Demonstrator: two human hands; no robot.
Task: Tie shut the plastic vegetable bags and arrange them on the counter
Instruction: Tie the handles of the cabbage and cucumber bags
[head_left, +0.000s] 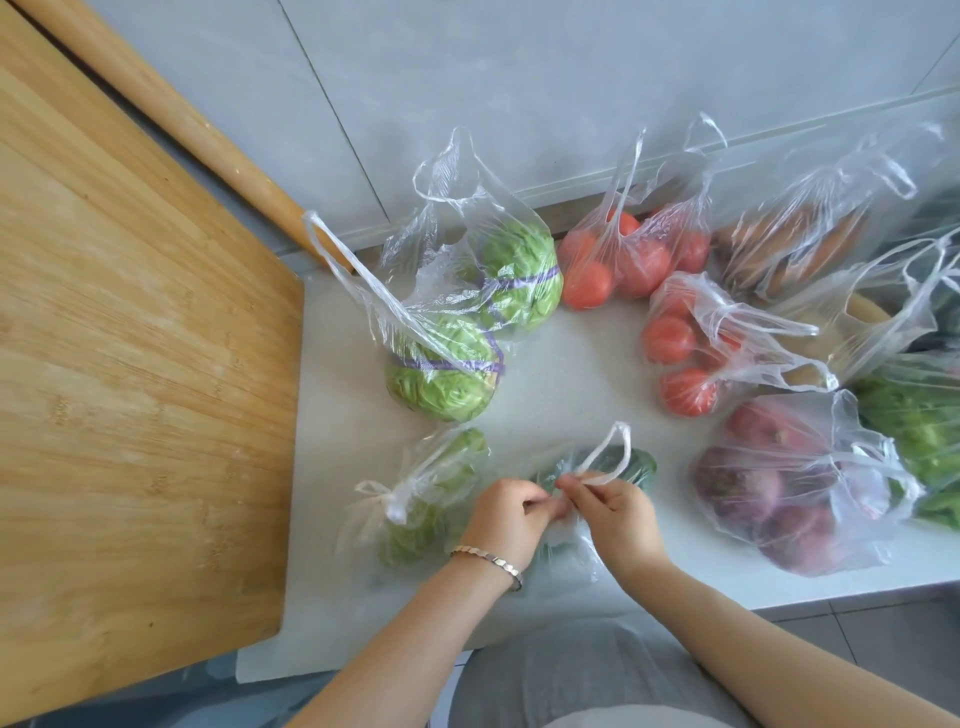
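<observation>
On the counter: lines go from the biggest thing to the smallest.

Counter (571, 374): pale and flat. Many see-through bags sit on it, next to a big wooden board (130, 338).

Cabbage bag (467, 306): the biggest bag near the hands. Two round green heads are inside, so it looks heavy. Its handles stand up loose and untied. I would lift it from below, not by the thin handles alone.

Onion bag (795, 488): purple bulbs, hard and lumpy. It looks heavy too, and its top looks loose.

Tomato bags (675, 353): two of them, both open. Tomatoes are soft and can squash, so they need a gentle hold at the handles.

Tied bag (431, 493): light green leaves, soft. Its knot is done. It lies just beside the left hand.

Bag being tied (613, 467): dark green leaves, light and floppy. It lies under both hands, at the front of the counter. The plastic is thin and slippery.

Left hand (511, 512): fingers pinched together on one handle.

Right hand (618, 512): fingers pinched on the other handle, which makes a white loop (613, 452) above it.
</observation>
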